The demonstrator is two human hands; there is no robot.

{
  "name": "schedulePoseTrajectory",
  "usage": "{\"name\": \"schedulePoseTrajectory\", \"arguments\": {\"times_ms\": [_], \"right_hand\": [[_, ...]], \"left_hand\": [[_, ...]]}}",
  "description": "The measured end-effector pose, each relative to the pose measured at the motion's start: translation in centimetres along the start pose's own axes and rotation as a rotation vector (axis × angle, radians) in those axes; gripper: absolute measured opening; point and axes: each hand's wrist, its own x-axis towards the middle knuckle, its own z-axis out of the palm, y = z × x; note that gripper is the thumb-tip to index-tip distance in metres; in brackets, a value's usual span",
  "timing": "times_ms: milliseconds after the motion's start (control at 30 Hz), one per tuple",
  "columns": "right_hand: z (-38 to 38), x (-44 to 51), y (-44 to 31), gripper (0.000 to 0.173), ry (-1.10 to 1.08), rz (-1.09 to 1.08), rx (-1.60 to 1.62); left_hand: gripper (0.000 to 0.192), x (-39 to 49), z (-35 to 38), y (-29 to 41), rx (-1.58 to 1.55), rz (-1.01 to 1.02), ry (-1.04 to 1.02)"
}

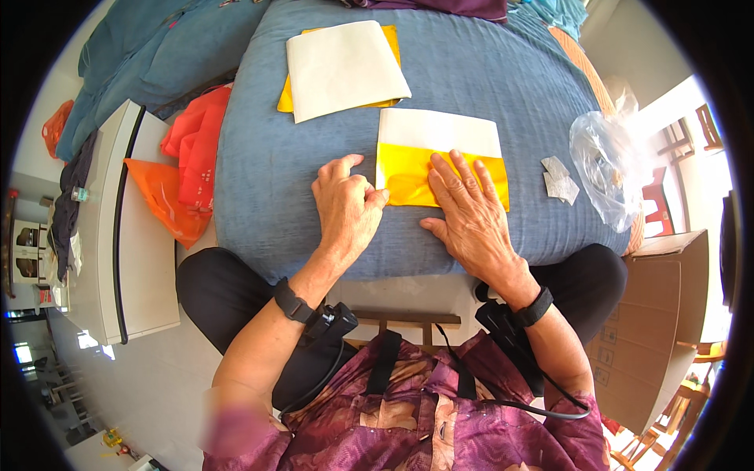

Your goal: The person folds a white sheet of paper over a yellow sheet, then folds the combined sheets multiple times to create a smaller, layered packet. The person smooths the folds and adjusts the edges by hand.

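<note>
A white sheet lies before me with a glossy yellow layer across its near part, apparently folded over. My right hand rests palm down on the yellow part, fingers spread, its thumb off the near edge. At the near left corner, the thumb of my left hand touches the yellow edge. The left index finger is bent and apart from the sheet; the other left fingers curl under, so whether they pinch the corner is hidden. Farther off to the left, another white sheet lies over a yellow sheet.
Blue cloth covers the work surface. To the right are grey scraps and a clear plastic bag. Red and orange bags hang at the left edge beside a white cabinet. A cardboard box stands at right.
</note>
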Motion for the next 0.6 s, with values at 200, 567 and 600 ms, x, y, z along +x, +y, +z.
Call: {"name": "schedulePoseTrajectory", "arguments": {"times_ms": [200,567,600], "right_hand": [[0.9,-0.2,0.2,0.073,-0.005,0.028,0.122],[1.3,-0.6,0.1,0.076,-0.002,0.045,0.125],[1.3,-0.5,0.1,0.076,-0.001,0.045,0.123]], "left_hand": [[0.021,0.1,-0.2,0.1,-0.039,-0.015,-0.011],[0.022,0.3,-0.3,0.1,-0.065,-0.051,0.001],[0.022,0.3,-0.2,0.1,-0.074,-0.053,0.005]]}}
